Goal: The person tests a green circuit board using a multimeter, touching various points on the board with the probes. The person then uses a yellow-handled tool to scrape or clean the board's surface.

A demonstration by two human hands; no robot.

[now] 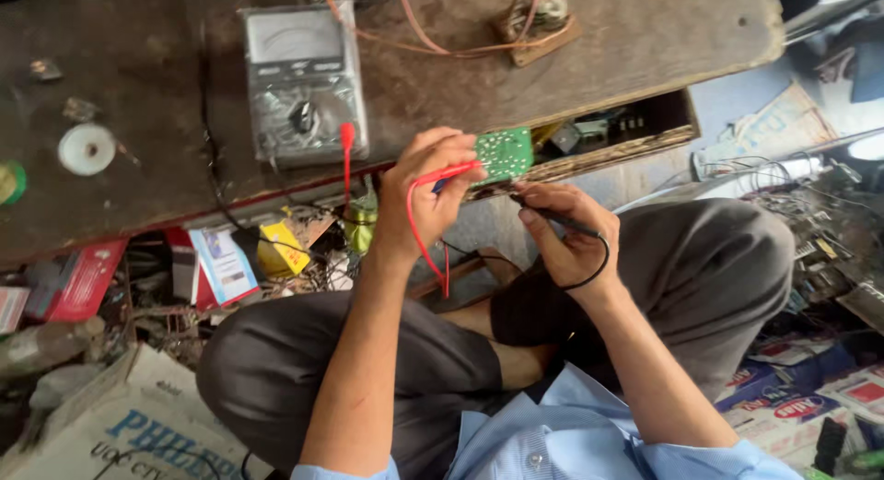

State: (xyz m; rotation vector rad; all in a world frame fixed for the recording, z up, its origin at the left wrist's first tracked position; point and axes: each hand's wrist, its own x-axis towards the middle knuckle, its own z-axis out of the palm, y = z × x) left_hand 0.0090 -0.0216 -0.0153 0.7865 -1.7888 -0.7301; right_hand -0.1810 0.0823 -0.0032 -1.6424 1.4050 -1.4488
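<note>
My left hand (425, 194) holds a small green circuit board (505, 154) and pinches a red test probe (448, 175) against it. The probe's red lead (419, 233) loops down below that hand. In my right hand (564, 233) is a black test probe (564, 220), its tip touching the board's lower edge. Its black lead (594, 268) curls around my right wrist. An analog multimeter (302, 82) wrapped in plastic lies on the dark wooden bench (147, 111) just beyond my left hand. A red plug (347, 134) is stuck in its lower right corner.
A white solder spool (87, 148) lies at the bench's left. A small wired wooden block (534, 24) sits at the back. An open drawer (617, 134) holds parts under the bench edge. Boxes, booklets and wires (221, 263) litter the floor around my crossed legs.
</note>
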